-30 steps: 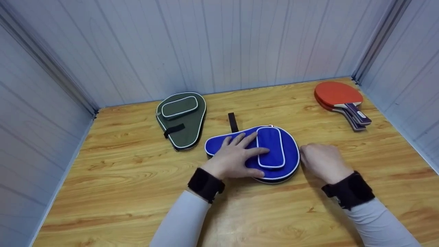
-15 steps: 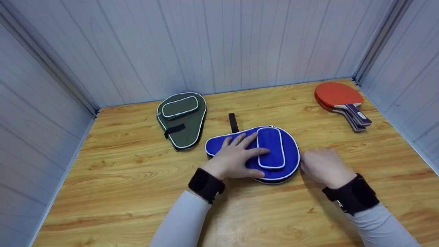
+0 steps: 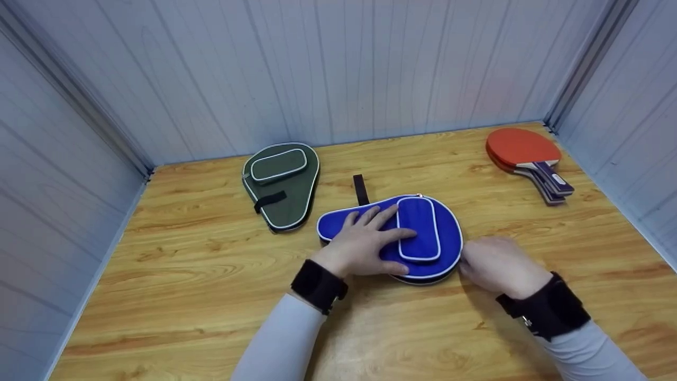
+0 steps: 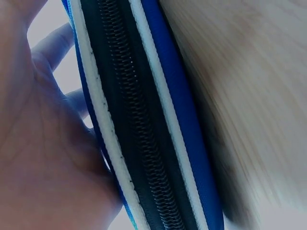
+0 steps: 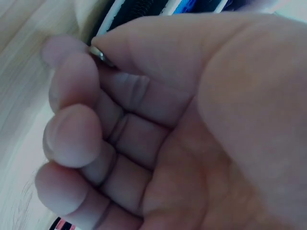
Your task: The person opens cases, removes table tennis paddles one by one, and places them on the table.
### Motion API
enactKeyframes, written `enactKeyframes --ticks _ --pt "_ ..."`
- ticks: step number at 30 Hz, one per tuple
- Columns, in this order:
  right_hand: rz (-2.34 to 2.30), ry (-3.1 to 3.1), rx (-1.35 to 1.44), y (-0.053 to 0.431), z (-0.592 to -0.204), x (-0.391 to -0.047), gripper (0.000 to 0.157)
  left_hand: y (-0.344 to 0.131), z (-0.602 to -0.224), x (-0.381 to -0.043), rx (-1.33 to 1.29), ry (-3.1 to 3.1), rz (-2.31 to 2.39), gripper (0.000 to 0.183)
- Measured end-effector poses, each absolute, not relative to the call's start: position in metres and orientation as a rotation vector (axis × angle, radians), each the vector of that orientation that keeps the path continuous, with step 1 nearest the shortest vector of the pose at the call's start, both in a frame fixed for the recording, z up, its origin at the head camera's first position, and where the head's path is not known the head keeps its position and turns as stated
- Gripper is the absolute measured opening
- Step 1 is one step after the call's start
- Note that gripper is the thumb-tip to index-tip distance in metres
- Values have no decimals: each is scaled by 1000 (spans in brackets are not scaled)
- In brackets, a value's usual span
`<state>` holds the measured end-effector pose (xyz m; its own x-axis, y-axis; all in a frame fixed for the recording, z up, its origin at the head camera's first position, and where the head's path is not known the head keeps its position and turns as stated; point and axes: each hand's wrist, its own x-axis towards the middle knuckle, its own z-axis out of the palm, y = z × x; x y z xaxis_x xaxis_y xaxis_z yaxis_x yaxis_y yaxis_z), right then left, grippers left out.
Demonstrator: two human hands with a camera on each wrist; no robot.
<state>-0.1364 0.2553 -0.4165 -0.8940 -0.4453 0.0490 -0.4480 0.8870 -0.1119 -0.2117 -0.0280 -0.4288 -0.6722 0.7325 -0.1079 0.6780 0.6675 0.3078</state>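
Note:
A blue table tennis paddle case (image 3: 449,233) with white piping and a raised pocket lies in the middle of the table. My left hand (image 3: 362,246) rests on top of it, fingers spread. In the left wrist view, the case's black zipper (image 4: 139,115) runs along the side with its teeth meshed there. At the rounded right end, my right hand (image 3: 500,264) pinches a small metal zipper pull (image 5: 100,56) between thumb and forefinger. The other fingers curl in, as the right wrist view shows. The slider itself is hidden.
A dark green paddle case (image 3: 285,196) with a black strap lies at the back left. Two red paddles (image 3: 521,145) are stacked at the back right. A black strap (image 3: 360,189) sticks out behind the blue case. Pale panels (image 3: 338,69) enclose the wooden table.
My right hand has shifted slightly towards me along the rounded end of the blue case. My left hand stays in place on the case.

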Motion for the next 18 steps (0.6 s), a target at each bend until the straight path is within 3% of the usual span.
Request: enactKeyframes --ticks 18 --pt "213 -3003 941 218 -416 -118 37 -26 -429 -210 1162 2688 363 76"
